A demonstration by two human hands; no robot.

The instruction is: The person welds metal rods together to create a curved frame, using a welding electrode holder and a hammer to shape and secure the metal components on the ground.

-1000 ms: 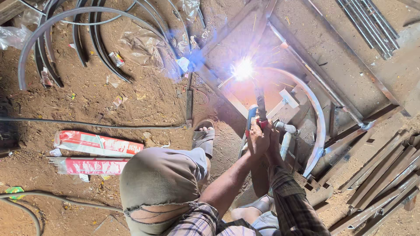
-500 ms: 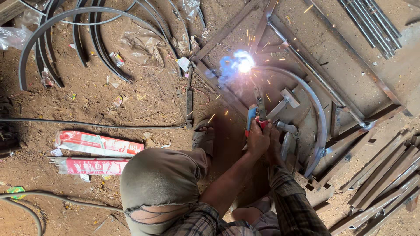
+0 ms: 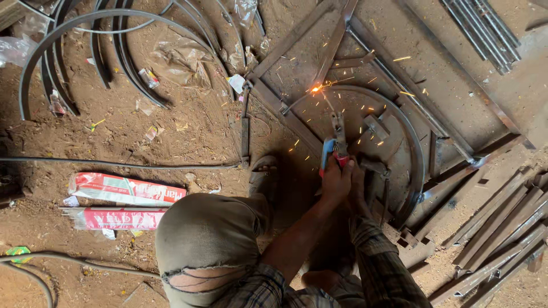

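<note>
While sparks scatter across the dirt floor (image 3: pixel 171 131), a person crouched over a steel frame (image 3: pixel 297 37) grips a welding electrode holder (image 3: pixel 334 149) with both hands clasped together low on its blue and red handle, the left hand (image 3: pixel 335 181) wrapped tight around the grip and the right hand (image 3: pixel 359 185) closed beside it, seemingly to steady the tool. From the holder a thin welding rod (image 3: pixel 326 102) reaches forward so its glowing tip meets the joint where a curved steel bar (image 3: pixel 412 151) touches a straight frame member. A sandalled foot (image 3: pixel 264 174) is planted just beside the frame, apparently for bracing. Two red and white electrode packets (image 3: pixel 123 191) lie on the ground to the person's left, near enough to reach, while bent steel hoops (image 3: pixel 68 34) lie well apart at the upper left and straight steel bars (image 3: pixel 502 228) are piled at the right.
</note>
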